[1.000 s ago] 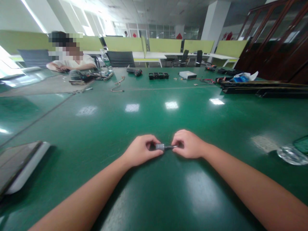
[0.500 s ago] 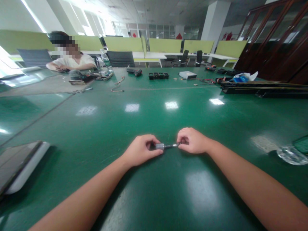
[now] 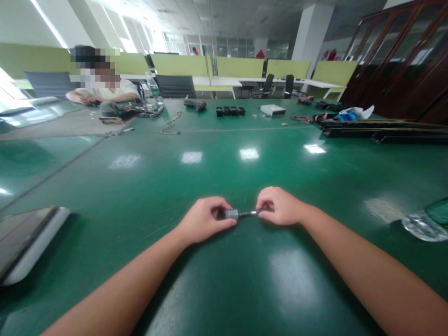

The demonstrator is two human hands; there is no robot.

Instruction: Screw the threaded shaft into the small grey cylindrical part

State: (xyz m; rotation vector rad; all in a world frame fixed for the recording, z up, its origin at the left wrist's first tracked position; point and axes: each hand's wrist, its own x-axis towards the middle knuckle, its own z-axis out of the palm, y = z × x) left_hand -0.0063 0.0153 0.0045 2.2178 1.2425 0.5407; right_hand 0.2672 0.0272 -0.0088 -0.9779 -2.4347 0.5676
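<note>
Near the middle of the green table [image 3: 224,172], my left hand [image 3: 205,218] is closed round a small grey metal cylinder [image 3: 232,214]. A thin dark shaft with a silver section [image 3: 249,213] runs from the cylinder toward the right. My right hand [image 3: 278,206] pinches the far end of that shaft between thumb and fingers. The part inside the right fingers is mostly hidden. Both hands are low over the tabletop, a short gap apart.
A tablet-like slab [image 3: 31,242] lies at the left edge and a clear bottle [image 3: 425,224] at the right. Black bars [image 3: 385,130], a white box [image 3: 272,110] and black blocks [image 3: 230,111] lie farther back. A person [image 3: 105,86] sits at the far left.
</note>
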